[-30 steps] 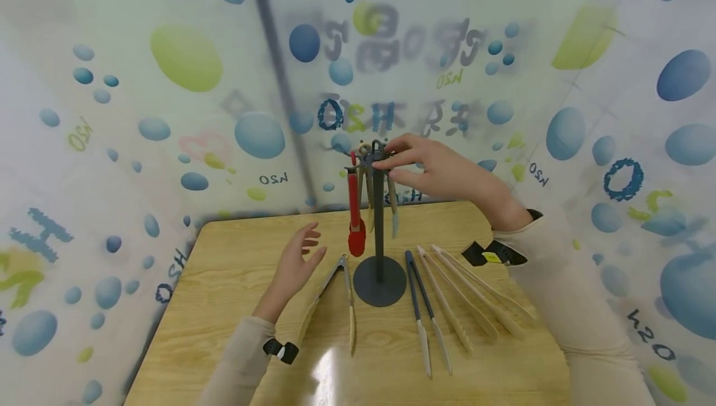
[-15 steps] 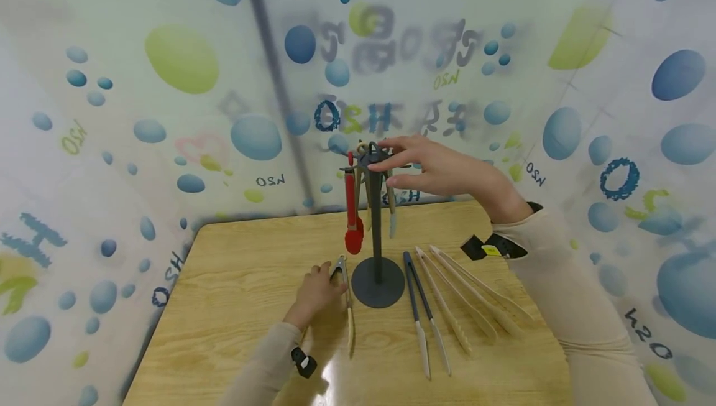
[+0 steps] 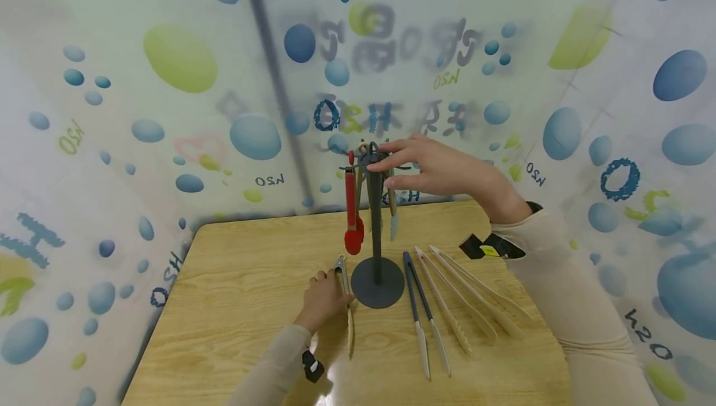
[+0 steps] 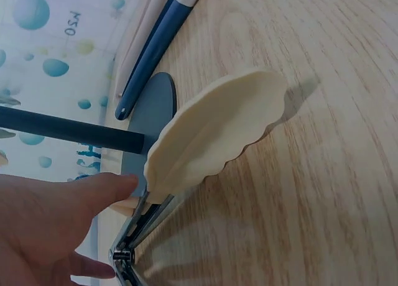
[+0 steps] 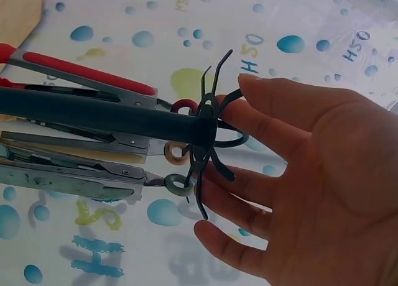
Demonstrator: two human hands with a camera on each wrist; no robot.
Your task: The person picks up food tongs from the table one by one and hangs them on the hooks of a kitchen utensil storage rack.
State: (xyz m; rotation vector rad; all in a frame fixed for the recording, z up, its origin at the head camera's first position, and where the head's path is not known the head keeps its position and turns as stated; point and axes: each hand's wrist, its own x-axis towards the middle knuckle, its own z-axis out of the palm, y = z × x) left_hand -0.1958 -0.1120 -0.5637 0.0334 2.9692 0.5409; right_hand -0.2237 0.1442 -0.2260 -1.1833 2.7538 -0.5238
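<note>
My left hand point(image 3: 324, 297) grips a pair of tongs point(image 3: 350, 334) on the table, thumb on one arm and fingers on the other side. In the left wrist view, the tongs' scalloped cream head point(image 4: 217, 130) points away from the palm; the fingers' grip is partly hidden. Beside them stands a dark rack with a round base point(image 3: 366, 288) and a post point(image 3: 375, 226). At its top, my right hand point(image 3: 442, 163) touches the hooked crown point(image 5: 204, 133) with fairly straight fingers. Red tongs point(image 3: 350, 198) and other tongs point(image 5: 74, 177) hang from the hooks by their rings.
Right of the base, tongs with dark blue handles point(image 3: 413, 288) lie on the wooden table point(image 3: 240, 269). Two spread beige pairs lie farther right, the nearer tongs point(image 3: 446, 306) beside the farther tongs point(image 3: 475, 285). A patterned wall point(image 3: 224, 163) rises behind the table.
My left hand has come down and right onto the tongs. Their spread arms have been squeezed together. My right hand stays at the rack's top.
</note>
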